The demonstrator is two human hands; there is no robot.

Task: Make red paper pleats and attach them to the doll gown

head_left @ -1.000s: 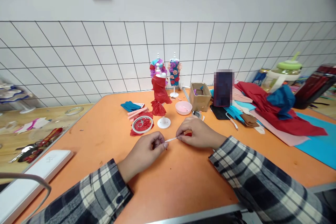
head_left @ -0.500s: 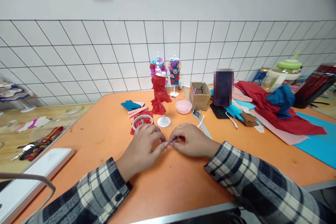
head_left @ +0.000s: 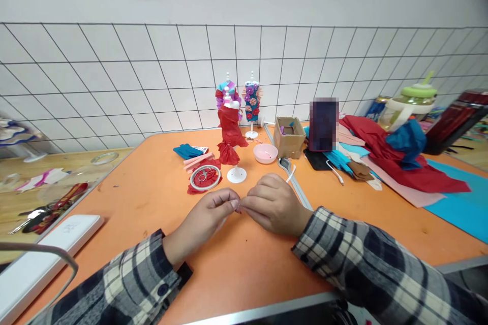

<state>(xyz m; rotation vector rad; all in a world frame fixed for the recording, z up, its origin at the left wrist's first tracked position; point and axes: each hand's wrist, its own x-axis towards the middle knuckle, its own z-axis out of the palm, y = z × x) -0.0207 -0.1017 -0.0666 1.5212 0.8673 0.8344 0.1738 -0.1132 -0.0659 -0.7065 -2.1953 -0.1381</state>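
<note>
My left hand point(head_left: 208, 216) is closed in a pinch, thumb against forefinger, on a small red scrap point(head_left: 239, 209) that looks like crepe paper. Against it, fingertip to fingertip, my right hand point(head_left: 276, 205) is closed at the same scrap, most of which the fingers hide. Just beyond the hands stands a small white mannequin point(head_left: 236, 175) in a red crepe-paper dress point(head_left: 231, 129). A roll of tape point(head_left: 191, 181) lies on red paper left of its base. Scissors or a similar grey-handled tool point(head_left: 284, 163) lie behind my right hand.
Two more dressed mannequins point(head_left: 252, 104) stand behind, by the tiled wall. A pink bowl point(head_left: 266, 154), a cardboard box point(head_left: 290, 144) and a propped phone point(head_left: 324, 127) are on the orange table point(head_left: 244, 264). Coloured paper point(head_left: 412, 177) covers the right side; a white power bank point(head_left: 57, 259) lies left.
My left hand has dropped slightly and turned, uncovering the tape roll. My right hand's fingers have curled closer together. Both still meet at the small red scrap.
</note>
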